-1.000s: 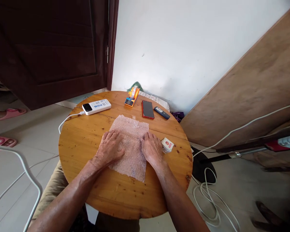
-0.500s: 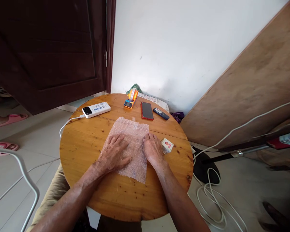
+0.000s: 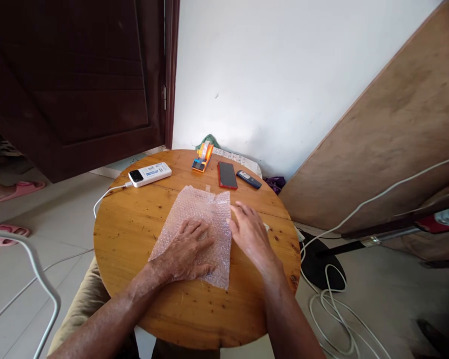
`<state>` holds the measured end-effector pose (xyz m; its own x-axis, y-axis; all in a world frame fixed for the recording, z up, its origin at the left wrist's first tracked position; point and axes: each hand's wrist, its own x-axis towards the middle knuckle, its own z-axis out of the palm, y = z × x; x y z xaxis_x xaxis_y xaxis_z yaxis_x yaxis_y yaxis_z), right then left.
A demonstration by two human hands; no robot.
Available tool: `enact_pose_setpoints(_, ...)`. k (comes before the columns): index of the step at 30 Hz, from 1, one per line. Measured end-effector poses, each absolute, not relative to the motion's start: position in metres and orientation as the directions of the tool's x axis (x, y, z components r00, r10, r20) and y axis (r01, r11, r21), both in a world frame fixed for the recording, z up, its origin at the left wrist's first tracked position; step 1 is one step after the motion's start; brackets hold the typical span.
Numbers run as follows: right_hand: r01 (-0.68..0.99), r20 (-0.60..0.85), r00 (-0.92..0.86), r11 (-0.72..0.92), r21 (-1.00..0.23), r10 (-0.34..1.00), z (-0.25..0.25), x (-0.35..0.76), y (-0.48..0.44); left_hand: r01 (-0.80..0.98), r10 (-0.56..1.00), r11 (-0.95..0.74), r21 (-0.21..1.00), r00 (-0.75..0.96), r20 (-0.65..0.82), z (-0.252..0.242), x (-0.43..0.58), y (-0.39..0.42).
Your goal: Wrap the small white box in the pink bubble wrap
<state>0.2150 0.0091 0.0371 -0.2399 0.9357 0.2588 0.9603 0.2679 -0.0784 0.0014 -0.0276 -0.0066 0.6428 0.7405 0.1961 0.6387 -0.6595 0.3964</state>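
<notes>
A sheet of bubble wrap point(image 3: 220, 214) lies on the round wooden table point(image 3: 127, 249), with a small piece of clear tape at its far edge. My left hand point(image 3: 190, 249) rests flat on the wrap, fingers spread. Beside the wrap's right edge is my right hand point(image 3: 250, 230), its fingers apart and nothing held. A small white box point(image 3: 266, 227) is mostly hidden behind that hand.
An orange tape dispenser point(image 3: 202, 157), a red-edged phone point(image 3: 227, 175), a dark blue device point(image 3: 249, 179) and a white power bank point(image 3: 149, 174) with a cable stand along the far side. A person's pink slippers point(image 3: 26, 189) show at left.
My left hand has slid right and nearer over the wrap. My right hand has lifted off the wrap's right edge and moved right, opening its fingers and covering most of the small box.
</notes>
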Motion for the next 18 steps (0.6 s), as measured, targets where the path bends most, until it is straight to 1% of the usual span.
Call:
enact_pose_setpoints(2,0.965,0.254,-0.205,0.239,-0.112,0.945,0.045,0.233,0.007,0.638,0.737,-0.665,0.388,0.644,0.204,-0.007,0.002,-0.027)
enact_pose_setpoints(3,0.972,0.234,-0.166,0.199,-0.123,0.958,0.047,0.243,0.006,0.639,0.737,-0.666,0.385,0.644,0.205,-0.007,0.002,-0.027)
enact_pose_setpoints(5,0.986,0.149,-0.052,0.074,-0.148,0.987,0.045,0.263,0.005,0.642,0.739,-0.664,0.383,0.643,0.203,-0.007,0.002,-0.028)
enact_pose_setpoints(7,0.979,0.045,0.061,-0.05,-0.2,0.997,0.04,0.278,0.004,0.642,0.74,-0.662,0.388,0.641,0.202,-0.007,0.003,-0.028)
enact_pose_setpoints(9,0.942,-0.001,0.136,-0.13,-0.31,0.991,0.037,0.287,0.001,0.637,0.74,-0.661,0.395,0.642,0.203,-0.006,0.003,-0.028)
enact_pose_setpoints(11,0.846,0.007,0.145,-0.121,-0.519,0.989,0.041,0.285,-0.006,0.63,0.735,-0.665,0.4,0.647,0.202,-0.005,0.002,-0.028)
enact_pose_setpoints(12,0.761,0.017,0.123,-0.084,-0.644,0.992,0.047,0.279,-0.011,0.628,0.735,-0.665,0.404,0.648,0.202,-0.005,0.002,-0.028)
enact_pose_setpoints(13,0.644,0.024,0.065,-0.023,-0.765,0.998,0.054,0.27,-0.016,0.627,0.735,-0.663,0.408,0.647,0.201,-0.005,0.002,-0.028)
enact_pose_setpoints(14,0.521,0.021,-0.006,0.022,-0.853,1.0,0.062,0.258,-0.022,0.626,0.738,-0.66,0.415,0.644,0.201,-0.005,0.002,-0.028)
enact_pose_setpoints(16,0.324,0.002,-0.168,0.057,-0.944,0.986,0.075,0.226,-0.031,0.619,0.741,-0.656,0.431,0.638,0.211,-0.009,0.003,-0.028)
enact_pose_setpoints(18,0.174,-0.025,-0.365,0.042,-0.984,0.931,0.08,0.191,-0.034,0.607,0.747,-0.651,0.455,0.617,0.246,-0.014,0.006,-0.027)
